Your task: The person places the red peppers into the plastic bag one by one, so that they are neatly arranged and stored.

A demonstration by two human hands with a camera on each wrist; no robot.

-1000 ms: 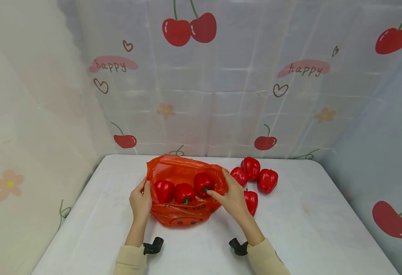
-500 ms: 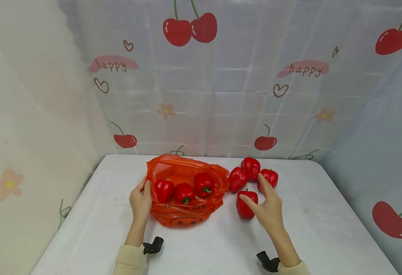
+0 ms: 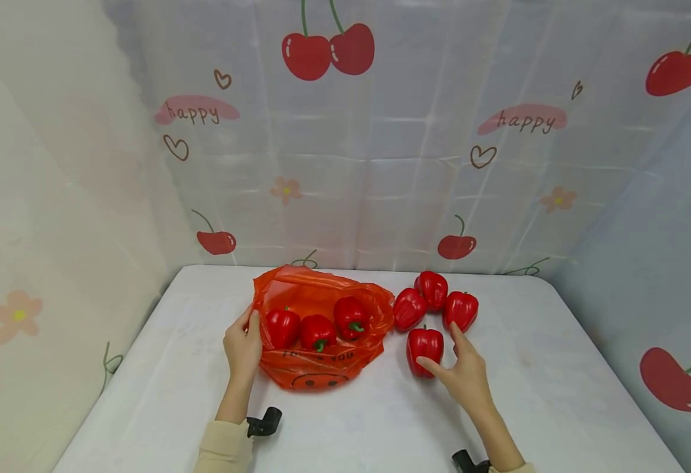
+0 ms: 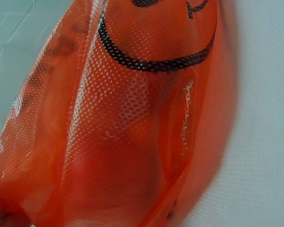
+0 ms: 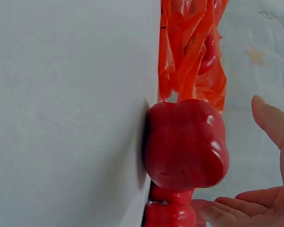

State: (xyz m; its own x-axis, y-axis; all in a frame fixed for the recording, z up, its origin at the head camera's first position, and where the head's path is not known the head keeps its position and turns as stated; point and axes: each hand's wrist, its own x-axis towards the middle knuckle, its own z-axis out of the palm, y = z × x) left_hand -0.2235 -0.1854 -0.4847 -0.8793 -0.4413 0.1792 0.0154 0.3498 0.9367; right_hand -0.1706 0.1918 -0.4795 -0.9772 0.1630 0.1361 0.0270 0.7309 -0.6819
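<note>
An orange plastic bag [image 3: 322,364] with a black smiley print lies open on the white table [image 3: 534,394] and holds three red peppers [image 3: 317,332]. My left hand [image 3: 244,343] grips the bag's left rim, thumb on top. The left wrist view shows only the bag's printed wall [image 4: 132,118]. My right hand [image 3: 441,346] is open, its thumb and forefinger spread around the nearest loose red pepper [image 3: 422,343] without closing on it. In the right wrist view this pepper [image 5: 187,144] stands on the table with spread fingers [image 5: 273,122] beside it and the bag [image 5: 191,52] behind.
Three more red peppers [image 3: 434,299] are clustered behind the near one, right of the bag. Cherry-print curtains [image 3: 381,164] wall in the table at the back and both sides. A black wrist mount [image 3: 265,422] shows at the left sleeve.
My right hand left the bag's mouth and moved right to the loose peppers, then settled around the nearest one. The left hand and the bag have not moved.
</note>
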